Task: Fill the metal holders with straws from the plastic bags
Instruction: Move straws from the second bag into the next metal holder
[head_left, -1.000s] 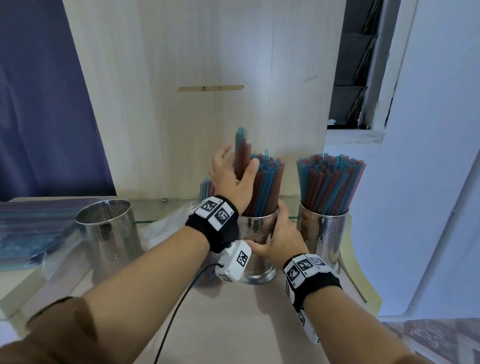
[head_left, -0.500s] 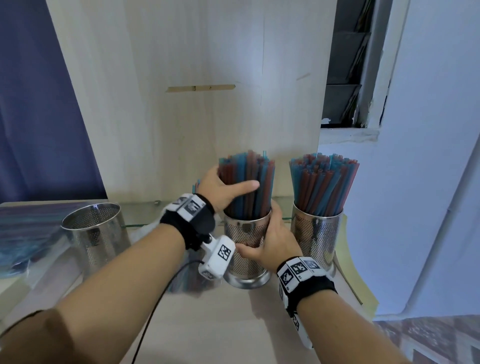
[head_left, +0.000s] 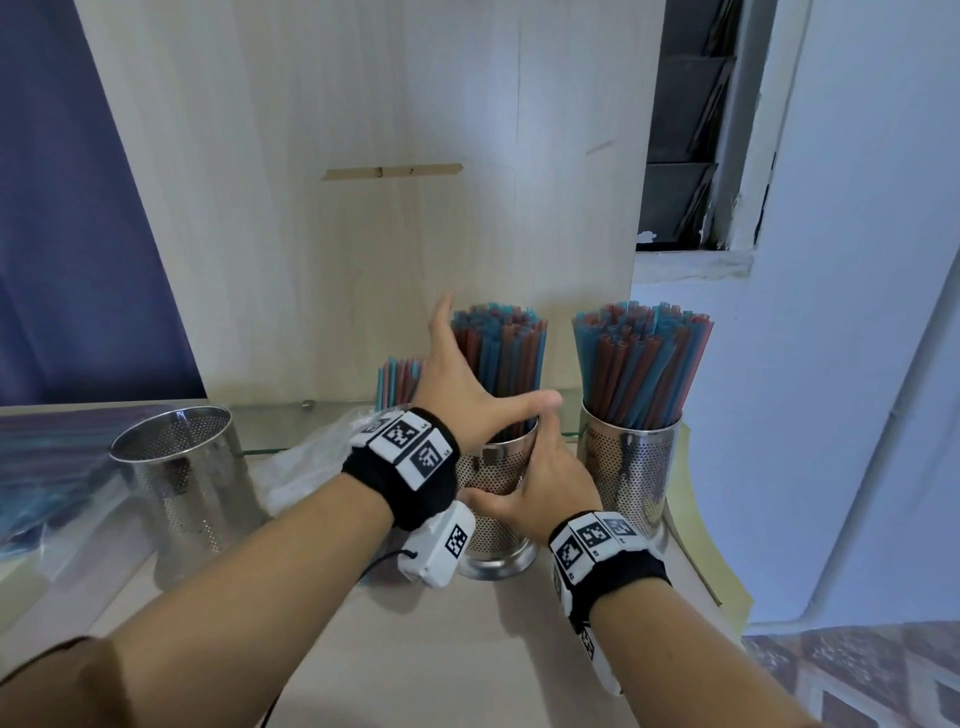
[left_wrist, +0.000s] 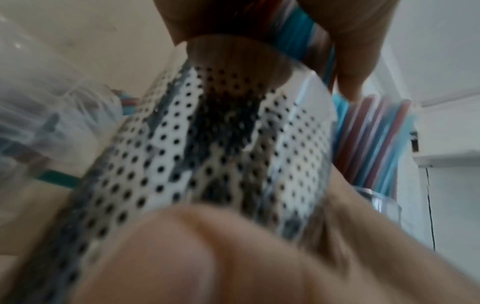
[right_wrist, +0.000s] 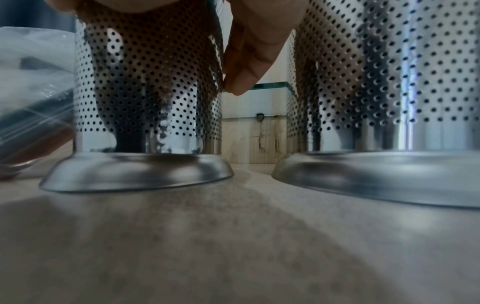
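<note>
The middle perforated metal holder (head_left: 491, 470) stands on the wooden table (head_left: 426, 649), packed with red and blue straws (head_left: 506, 353) whose tops are level. My left hand (head_left: 467, 384) is spread beside the bundle's left side, fingers straight up and thumb stretched across the holder's rim. In the left wrist view the holder (left_wrist: 221, 133) fills the frame with straws (left_wrist: 293, 41) between thumb and fingers. My right hand (head_left: 540, 488) wraps the holder's right wall, and one fingertip (right_wrist: 246, 67) shows against the holder (right_wrist: 148, 82). An empty holder (head_left: 182, 483) stands at the left.
A full holder (head_left: 631, 467) with straws (head_left: 641, 358) stands close on the right (right_wrist: 389, 82). A crumpled clear bag (head_left: 306, 467) and a few straws (head_left: 397, 384) lie behind my left wrist. A bag of straws (head_left: 41, 478) lies at far left. A wooden panel (head_left: 363, 234) backs the table.
My left hand pushed the raised straws down level with the others, then let go of the bundle and spread open. My right hand stayed round the middle holder.
</note>
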